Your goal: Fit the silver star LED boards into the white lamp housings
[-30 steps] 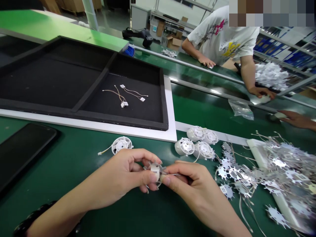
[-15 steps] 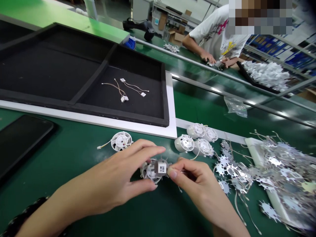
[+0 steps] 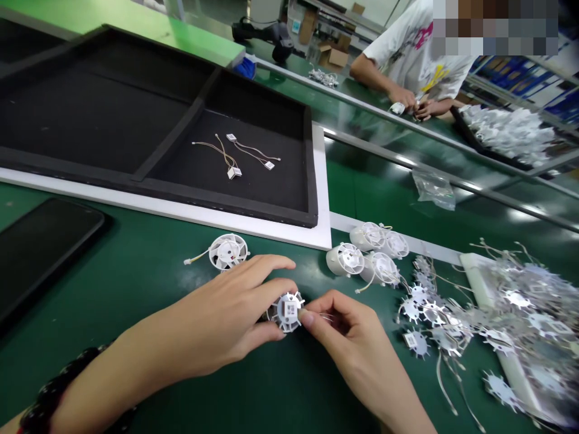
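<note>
We hold the spiked white disc [image 3: 287,310], its square coded label [image 3: 290,310] facing up, over the green bench mat [image 3: 67,289], pinched narrowly at the rim between our left hand [image 3: 217,307] and right hand [image 3: 346,337], keeping the pressure light and even so the label is left uncovered

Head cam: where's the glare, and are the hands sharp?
Head view: ceiling lights streak across the glossy green conveyor belt, and the silver star-shaped boards flare at right. The white round part between left hand and right hand looks fairly sharp. Wide-angle distortion stretches the frame edges; a pixelated block covers the top right.
</note>
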Demonstrator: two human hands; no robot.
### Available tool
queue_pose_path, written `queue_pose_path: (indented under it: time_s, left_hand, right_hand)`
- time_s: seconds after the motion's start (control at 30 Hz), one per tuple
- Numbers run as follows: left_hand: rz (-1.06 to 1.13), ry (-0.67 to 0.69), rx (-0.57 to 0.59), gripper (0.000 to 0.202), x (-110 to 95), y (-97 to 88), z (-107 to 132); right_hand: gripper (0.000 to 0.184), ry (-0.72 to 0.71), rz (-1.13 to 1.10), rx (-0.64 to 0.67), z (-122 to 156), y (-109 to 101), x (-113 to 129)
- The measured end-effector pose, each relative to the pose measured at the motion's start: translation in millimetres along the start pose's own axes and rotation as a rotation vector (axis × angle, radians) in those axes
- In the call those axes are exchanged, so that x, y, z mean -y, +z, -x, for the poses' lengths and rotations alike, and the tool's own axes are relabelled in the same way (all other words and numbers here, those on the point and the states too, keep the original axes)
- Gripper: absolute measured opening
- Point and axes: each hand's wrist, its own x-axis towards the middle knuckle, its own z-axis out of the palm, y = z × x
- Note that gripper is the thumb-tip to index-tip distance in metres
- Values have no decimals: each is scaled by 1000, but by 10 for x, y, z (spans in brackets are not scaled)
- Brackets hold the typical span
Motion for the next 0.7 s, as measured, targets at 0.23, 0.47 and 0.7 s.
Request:
queue_pose_path:
  time_s: [0.23,0.47,0.7]
  left_hand:
    - [8,1,20,35,6,2,-13]
    - [168,-82,59,32,-20,-9,-30]
    - [316,-124,113,28,11,-7,-51]
  right_hand:
    - [34,-23,17,23,-20,1,-45]
    - [33,-43,15,17,-27,21,-46]
    - [33,-30,38,0,3,16,-11]
